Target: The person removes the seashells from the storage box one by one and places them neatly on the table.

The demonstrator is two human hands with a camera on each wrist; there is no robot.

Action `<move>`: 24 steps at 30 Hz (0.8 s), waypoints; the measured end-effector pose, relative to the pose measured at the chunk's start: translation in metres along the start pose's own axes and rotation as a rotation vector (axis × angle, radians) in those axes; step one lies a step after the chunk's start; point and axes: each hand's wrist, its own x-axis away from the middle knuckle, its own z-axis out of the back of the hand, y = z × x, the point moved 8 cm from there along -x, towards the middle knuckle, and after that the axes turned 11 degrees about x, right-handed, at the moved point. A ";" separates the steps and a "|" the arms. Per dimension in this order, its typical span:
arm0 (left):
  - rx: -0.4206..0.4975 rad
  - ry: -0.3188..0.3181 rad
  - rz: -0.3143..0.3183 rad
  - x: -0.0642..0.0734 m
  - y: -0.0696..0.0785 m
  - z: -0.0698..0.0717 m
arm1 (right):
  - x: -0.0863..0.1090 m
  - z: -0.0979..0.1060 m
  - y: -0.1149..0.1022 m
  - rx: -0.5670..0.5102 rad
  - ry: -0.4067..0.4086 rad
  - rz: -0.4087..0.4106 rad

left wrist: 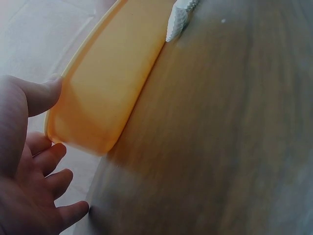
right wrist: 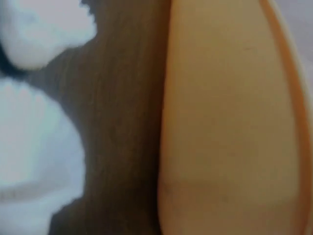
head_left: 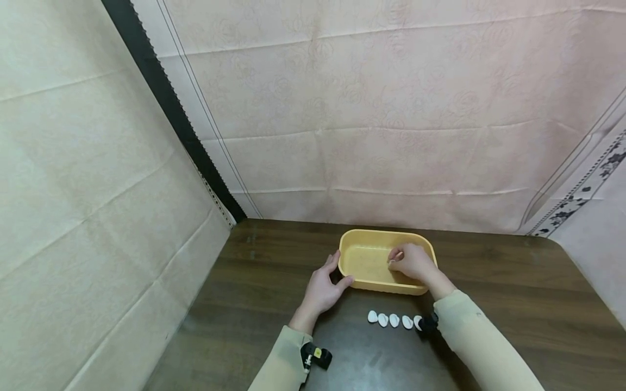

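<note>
A shallow yellow plastic basin (head_left: 362,266) with rounded corners stands on the table. My left hand (head_left: 324,288) holds its near left corner, thumb at the front wall and fingers along the end; in the left wrist view the thumb touches the rim. My right hand (head_left: 414,263) reaches over the front rim into the basin, its fingertips drawn together low inside. Whether they pinch something small cannot be made out. Several white, shell-like oval pieces (head_left: 394,320) lie in a row before the basin. In the right wrist view one white piece (right wrist: 39,142) shows a scalloped edge; the right hand is out of that view.
The dark brown wooden table (head_left: 274,304) ends at a pale cloth wall (head_left: 415,163) close behind the basin. Another pale cloth (head_left: 88,190) hangs at the left. Black wrist cameras sit on both sleeves; the right one (head_left: 428,322) partly covers the row's right end.
</note>
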 end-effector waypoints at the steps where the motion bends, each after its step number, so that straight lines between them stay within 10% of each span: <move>1: -0.001 0.001 -0.002 0.000 0.000 0.000 | 0.002 0.002 -0.001 -0.025 0.008 0.011; 8: -0.015 0.004 -0.001 0.000 0.000 -0.002 | 0.022 0.023 -0.005 -0.137 0.069 0.068; 24: -0.012 0.012 0.005 0.000 -0.001 -0.001 | 0.093 0.045 0.039 -0.442 0.137 -0.081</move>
